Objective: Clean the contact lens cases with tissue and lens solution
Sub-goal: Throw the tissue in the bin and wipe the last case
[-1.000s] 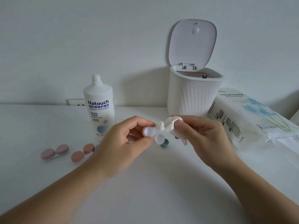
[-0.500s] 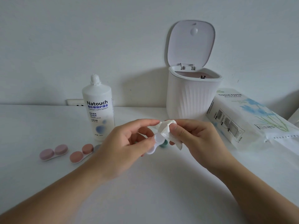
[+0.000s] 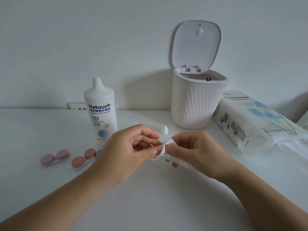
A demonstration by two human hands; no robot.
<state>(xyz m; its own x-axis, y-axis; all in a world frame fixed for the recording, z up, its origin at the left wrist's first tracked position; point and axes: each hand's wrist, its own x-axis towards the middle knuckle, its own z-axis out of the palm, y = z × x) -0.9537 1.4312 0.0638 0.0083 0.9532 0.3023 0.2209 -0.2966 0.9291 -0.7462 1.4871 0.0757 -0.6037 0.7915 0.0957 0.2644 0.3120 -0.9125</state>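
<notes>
Both forearms reach in from the lower corners and meet above the middle of the white desk (image 3: 150, 205), the hands raised off its surface. The left hand (image 3: 131, 150) is turned with its back partly toward the camera, fingers curled, thumb and forefinger pinching a small white contact lens case (image 3: 155, 157), of which only the lower edge shows below the fingertips. The right hand (image 3: 195, 150) faces it, fingers bent, thumb and forefinger pinching a crumpled white tissue (image 3: 170, 147) that is pressed against the case and trails down under the palm. The two thumbs nearly touch. On the desk to the left lie a closed pink lens case (image 3: 55, 157) and, just beside it, a closed orange-pink lens case (image 3: 84, 158), partly hidden by the left wrist. Behind the left hand stands the lens solution bottle (image 3: 100, 112), uncapped; its small white cap (image 3: 164, 130) sits on the desk behind the hands. Farther back stand a white ribbed bin (image 3: 196, 104) with its lid up and, to the right, a tissue paper pack (image 3: 253, 120).
</notes>
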